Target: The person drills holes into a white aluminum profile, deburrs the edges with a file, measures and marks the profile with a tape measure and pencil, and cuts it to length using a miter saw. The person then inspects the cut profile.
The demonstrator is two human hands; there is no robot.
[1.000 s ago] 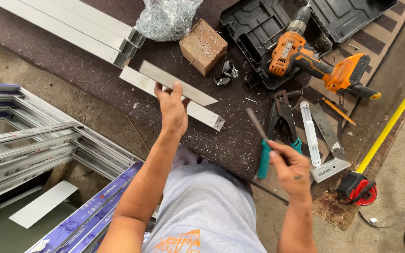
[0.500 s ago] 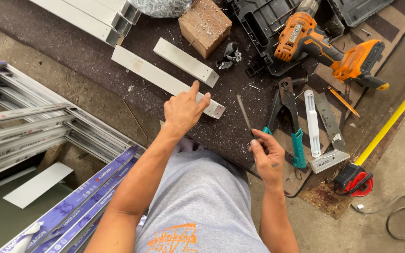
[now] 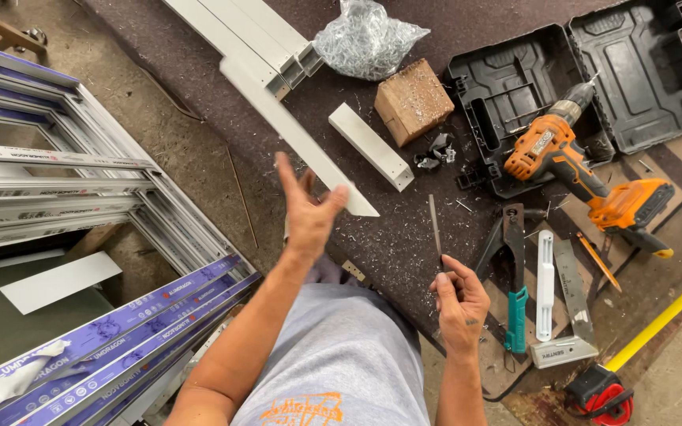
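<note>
Over the dark tabletop (image 3: 404, 237), my right hand (image 3: 461, 304) pinches a thin metal file (image 3: 435, 225) upright; my left hand (image 3: 307, 207) hovers spread, holding nothing, above the long white strip (image 3: 294, 130), seemingly unfiled.

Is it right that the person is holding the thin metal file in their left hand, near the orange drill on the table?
Not quite. The head view shows the thin metal file in the right hand. The left hand is open and holds nothing. The orange drill does lie nearby on the table.
</note>
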